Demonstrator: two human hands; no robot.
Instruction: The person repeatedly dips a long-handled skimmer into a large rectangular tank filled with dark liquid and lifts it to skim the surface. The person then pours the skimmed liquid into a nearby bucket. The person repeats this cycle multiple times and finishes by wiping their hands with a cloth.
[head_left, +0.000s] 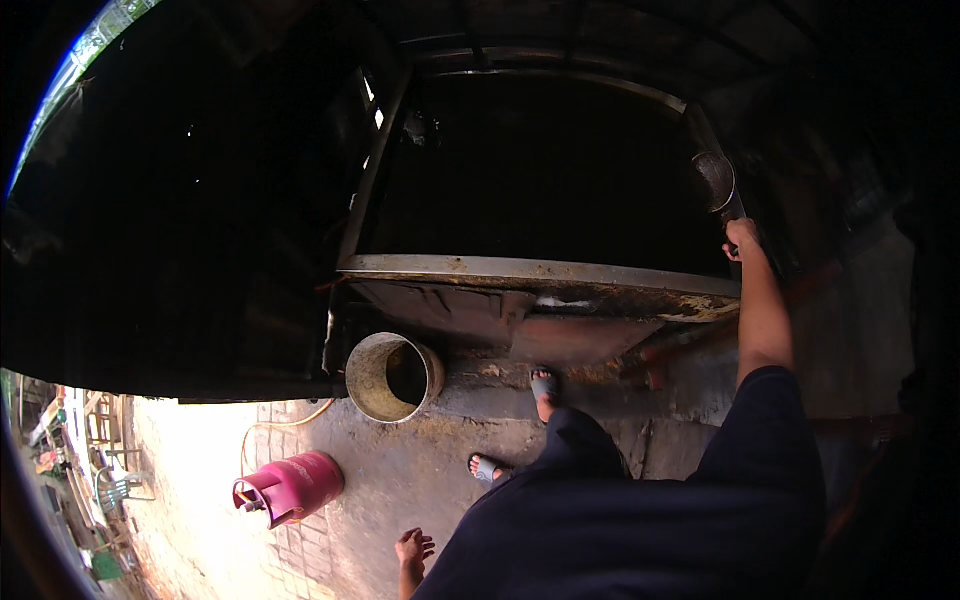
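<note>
Reaching out to the far right, my right hand (741, 236) is closed around the handle of a round metal scoop (716, 182). The scoop is at the right rim of a large rectangular vat (525, 268) with a metal edge. Inside the vat it is too dark to make out the contents, apart from a pale glint near its far left corner. My left hand (415, 547) hangs low beside my body, over the floor, with its fingers apart and nothing in it.
A tall, stained bucket (367, 379) stands on the floor at the vat's front left. Behind it to the left is a pink gas cylinder (304, 484) with a yellowish hose (289, 422). Rusty metal sheets (581, 337) lean below the vat's front edge, near my sandalled feet (545, 386).
</note>
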